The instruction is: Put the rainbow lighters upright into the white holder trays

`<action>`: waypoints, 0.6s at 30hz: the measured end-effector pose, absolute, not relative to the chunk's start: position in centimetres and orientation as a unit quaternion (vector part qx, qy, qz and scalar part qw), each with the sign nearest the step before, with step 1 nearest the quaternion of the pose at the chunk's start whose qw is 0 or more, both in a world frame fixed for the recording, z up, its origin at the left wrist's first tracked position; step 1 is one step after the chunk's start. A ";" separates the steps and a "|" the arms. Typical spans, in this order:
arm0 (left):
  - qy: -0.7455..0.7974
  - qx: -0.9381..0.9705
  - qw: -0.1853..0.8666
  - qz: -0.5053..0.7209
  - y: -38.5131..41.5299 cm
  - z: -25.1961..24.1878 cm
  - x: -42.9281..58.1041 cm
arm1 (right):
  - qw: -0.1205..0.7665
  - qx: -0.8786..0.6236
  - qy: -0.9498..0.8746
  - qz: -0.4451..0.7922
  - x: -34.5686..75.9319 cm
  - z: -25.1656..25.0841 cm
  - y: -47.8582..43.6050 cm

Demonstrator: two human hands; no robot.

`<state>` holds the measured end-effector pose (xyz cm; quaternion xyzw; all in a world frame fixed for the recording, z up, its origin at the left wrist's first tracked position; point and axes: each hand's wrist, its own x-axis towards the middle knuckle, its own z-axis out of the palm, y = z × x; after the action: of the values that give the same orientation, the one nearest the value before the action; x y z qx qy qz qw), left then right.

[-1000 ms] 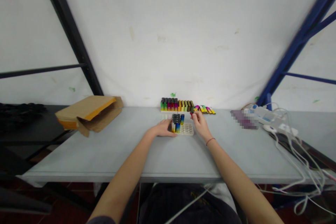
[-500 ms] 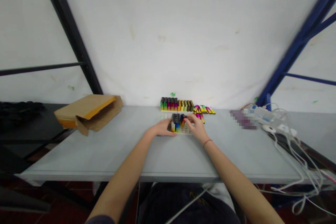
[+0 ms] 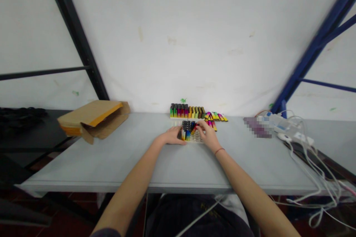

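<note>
Lighter — tilted over tray | right grip — pinched on lighter's upper end

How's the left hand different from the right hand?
The left hand spreads around the left end of the tray, while the right hand pinches a tilted lighter.
The right hand has a thin red wristband; the left hand shows none.
Both hands are ungloved and at the tray.

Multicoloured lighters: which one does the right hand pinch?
The tilted red-and-yellow lighter at the pale pocketed tray; the seated lighters there stand upright.
</note>
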<state>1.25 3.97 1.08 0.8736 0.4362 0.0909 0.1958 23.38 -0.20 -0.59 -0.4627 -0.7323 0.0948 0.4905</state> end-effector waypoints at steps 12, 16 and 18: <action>0.441 0.873 0.189 0.092 3.8 1.2 1.4 | 0.469 -0.445 -0.762 0.038 23.4 -0.8 0.0; 0.447 0.868 0.194 0.091 3.7 1.3 1.4 | 0.465 -0.426 -0.776 0.025 23.3 -0.8 -0.2; 0.448 0.868 0.194 0.090 3.6 1.4 1.3 | 0.463 -0.422 -0.779 0.023 23.2 -0.9 -0.3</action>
<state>1.35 3.63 1.36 0.8681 0.4478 0.0903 0.1942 23.19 -0.26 -0.87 -0.4217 -0.7792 0.0227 0.4631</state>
